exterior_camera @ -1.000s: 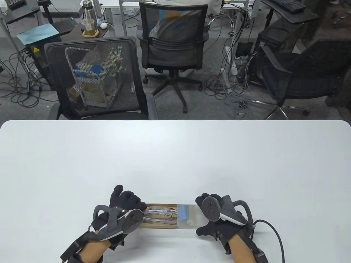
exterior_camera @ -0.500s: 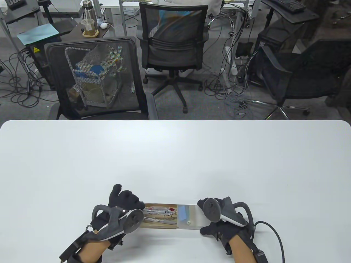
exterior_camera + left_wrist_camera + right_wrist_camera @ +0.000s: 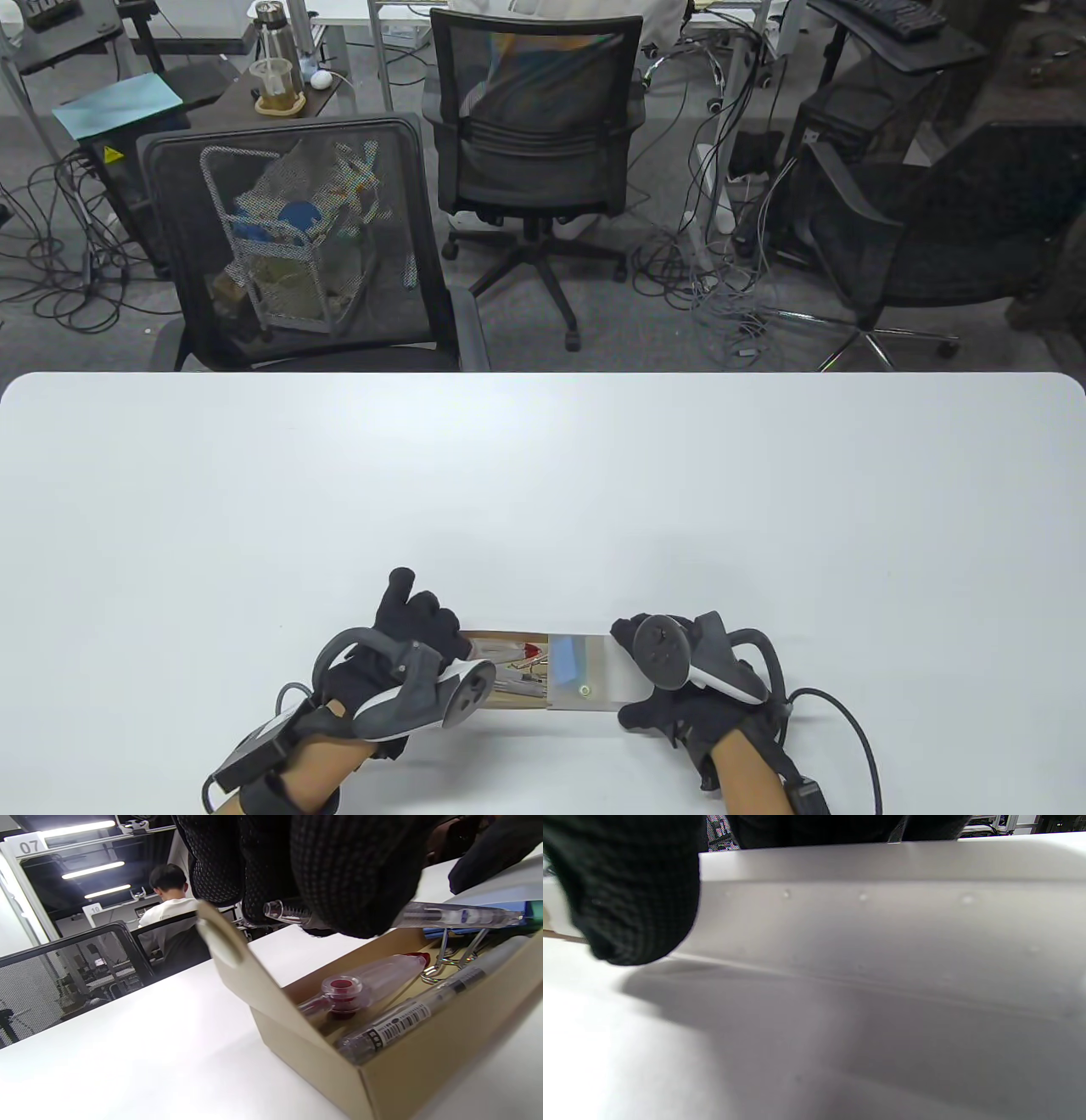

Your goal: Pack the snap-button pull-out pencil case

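Since the earlier frames, the left hand (image 3: 416, 632) has shifted rightward along the bottom of the table view, so less of the open tray shows; the right hand (image 3: 670, 671) has barely moved.

Location: the pencil case (image 3: 543, 671) lies low and centre on the white table (image 3: 543, 475), between the two hands.

Left side: the left hand's fingers (image 3: 339, 878) curl over the tray's open end. In the left wrist view they press down on a clear pen (image 3: 458, 916) resting across the rim. Whether they pinch it or only hold it down, I cannot tell.

Centre: the brown cardboard tray (image 3: 382, 1073) is a shallow rectangular box, matte, with a raised end flap (image 3: 229, 942). Inside lie a clear tube with a red cap (image 3: 365, 984), a barcoded clear pen (image 3: 415, 1014) and metal binder-clip handles (image 3: 445, 963). Something blue (image 3: 568, 655) sits at the sleeve's mouth.

Right side: the frosted plastic sleeve (image 3: 585, 671), smooth and translucent, bears a small snap button (image 3: 585, 689). The right hand grips its right end, fingers above and thumb below; the right wrist view shows a gloved finger (image 3: 628, 899) against the sleeve wall.

Progress, by judgement: contents appear loaded and the tray is partly in the sleeve. Remaining: seat the loose pen, push the tray fully home, fasten the snap.
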A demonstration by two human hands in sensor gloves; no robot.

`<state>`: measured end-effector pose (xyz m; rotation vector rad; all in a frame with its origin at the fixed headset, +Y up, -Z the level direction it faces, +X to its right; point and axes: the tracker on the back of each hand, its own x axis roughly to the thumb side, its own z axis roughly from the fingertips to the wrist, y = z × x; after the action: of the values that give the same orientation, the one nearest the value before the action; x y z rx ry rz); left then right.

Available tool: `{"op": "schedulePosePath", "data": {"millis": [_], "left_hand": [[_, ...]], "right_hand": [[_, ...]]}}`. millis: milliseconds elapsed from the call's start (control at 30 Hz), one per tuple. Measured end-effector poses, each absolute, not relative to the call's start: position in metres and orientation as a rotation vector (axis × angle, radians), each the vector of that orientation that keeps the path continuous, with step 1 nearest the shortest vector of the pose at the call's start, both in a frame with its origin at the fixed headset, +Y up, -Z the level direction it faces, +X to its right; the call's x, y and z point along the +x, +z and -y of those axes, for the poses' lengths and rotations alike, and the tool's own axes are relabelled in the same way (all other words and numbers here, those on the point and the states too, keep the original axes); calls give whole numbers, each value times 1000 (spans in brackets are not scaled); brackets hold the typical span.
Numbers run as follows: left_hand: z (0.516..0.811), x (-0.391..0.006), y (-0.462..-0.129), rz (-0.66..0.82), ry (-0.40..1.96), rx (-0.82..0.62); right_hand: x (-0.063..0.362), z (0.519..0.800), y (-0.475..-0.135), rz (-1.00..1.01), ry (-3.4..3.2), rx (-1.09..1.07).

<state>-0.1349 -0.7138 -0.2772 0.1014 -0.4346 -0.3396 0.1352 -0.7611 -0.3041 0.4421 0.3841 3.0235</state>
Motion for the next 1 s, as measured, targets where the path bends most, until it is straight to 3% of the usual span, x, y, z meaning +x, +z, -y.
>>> {"op": "schedulePosePath", "data": {"millis": [600,867,1000], "left_hand": [[742,-121,-286,435,-437,29],[737,-126,-287,421,-400,5],[722,-140,-286,408,-262,32]], "right_hand": [[137,762,-304,-385,3004,448],[138,762,-304,-386,3000,448],[138,762,-304,-386,2998,448]]}}
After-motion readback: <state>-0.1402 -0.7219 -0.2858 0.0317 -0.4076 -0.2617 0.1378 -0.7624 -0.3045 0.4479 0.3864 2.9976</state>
